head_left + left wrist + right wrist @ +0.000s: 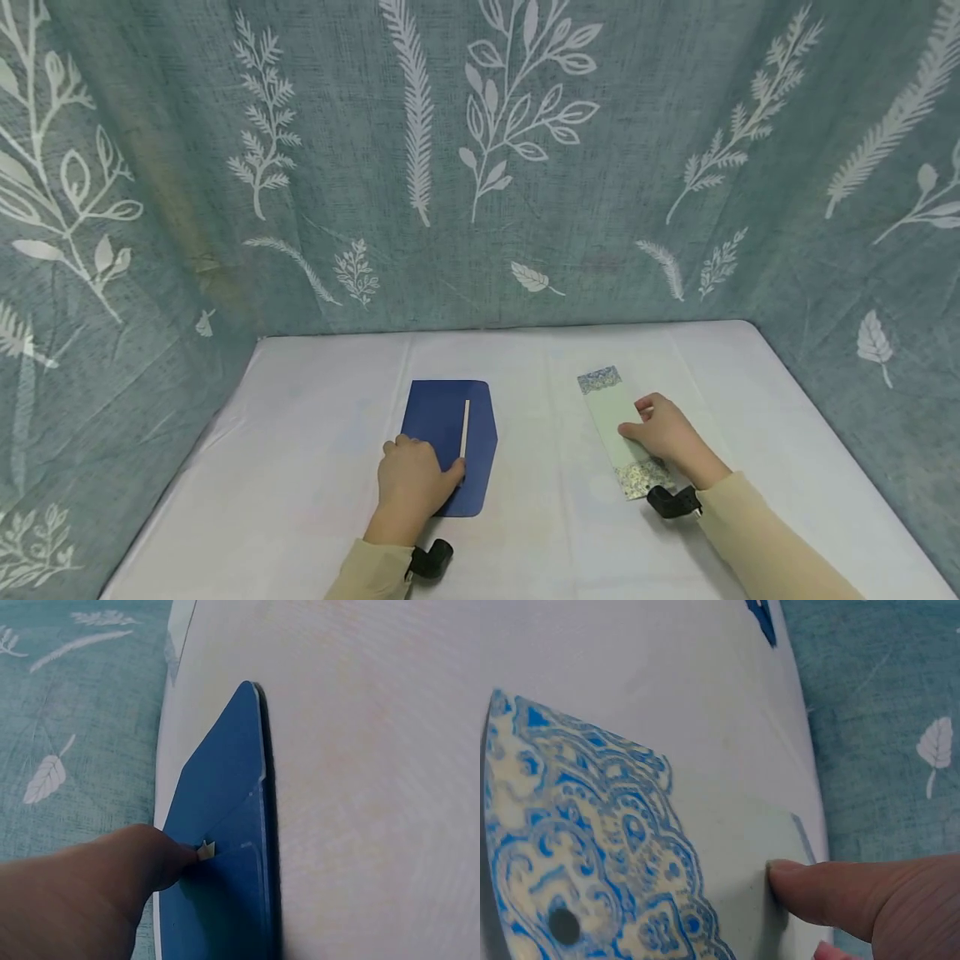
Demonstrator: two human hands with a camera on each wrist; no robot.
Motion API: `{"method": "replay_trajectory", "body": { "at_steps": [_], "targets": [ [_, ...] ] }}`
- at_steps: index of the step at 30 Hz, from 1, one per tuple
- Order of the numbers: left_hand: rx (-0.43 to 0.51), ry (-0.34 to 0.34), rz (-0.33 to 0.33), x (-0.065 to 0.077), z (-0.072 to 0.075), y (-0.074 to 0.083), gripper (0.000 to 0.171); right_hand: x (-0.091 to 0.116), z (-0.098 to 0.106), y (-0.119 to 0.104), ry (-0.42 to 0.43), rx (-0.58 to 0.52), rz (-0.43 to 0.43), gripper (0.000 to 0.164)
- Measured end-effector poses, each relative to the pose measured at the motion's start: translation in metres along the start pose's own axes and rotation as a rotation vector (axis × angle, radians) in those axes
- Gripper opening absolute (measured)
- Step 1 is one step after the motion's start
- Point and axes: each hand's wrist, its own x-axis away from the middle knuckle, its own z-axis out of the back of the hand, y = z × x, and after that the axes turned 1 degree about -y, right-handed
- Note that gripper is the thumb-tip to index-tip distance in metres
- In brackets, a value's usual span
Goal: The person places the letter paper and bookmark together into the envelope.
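Observation:
A dark blue envelope [441, 408] lies on the left half of the table, a narrow cream strip [465, 425] running lengthwise along it. My left hand [412, 475] grips the envelope's left side, thumb across its lower face at the strip's near end. In the left wrist view, a bit of cream shows at the thumb tip beside the flap's edge. To the right is a long pale green bookmark [611, 417], patterned at both ends. My right hand [667, 433] holds it by its right long edge, thumb on top. The right wrist view shows a round hole [564, 926] in the blue-patterned end.
A white cloth covers the table [525, 467]. Green-grey curtains [360, 167] with white leaf prints stand along the back and both sides. Black wrist mounts [431, 560] jut out from both cuffs.

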Motion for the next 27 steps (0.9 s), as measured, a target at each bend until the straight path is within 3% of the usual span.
{"method": "replay_trajectory", "body": {
  "at_steps": [9,22,27],
  "targets": [
    [0.015,0.041,-0.023,0.0,0.001,0.005,0.074,-0.002,0.009,0.008,-0.01,0.015,0.044,0.036],
    [0.004,0.043,-0.007,0.0,0.005,0.001,0.077,-0.007,0.013,-0.004,-0.012,-0.045,0.136,0.036],
    [0.0,0.036,-0.007,0.002,0.006,0.0,0.077,-0.006,0.008,-0.013,-0.019,-0.169,0.126,0.039]
  ]
}}
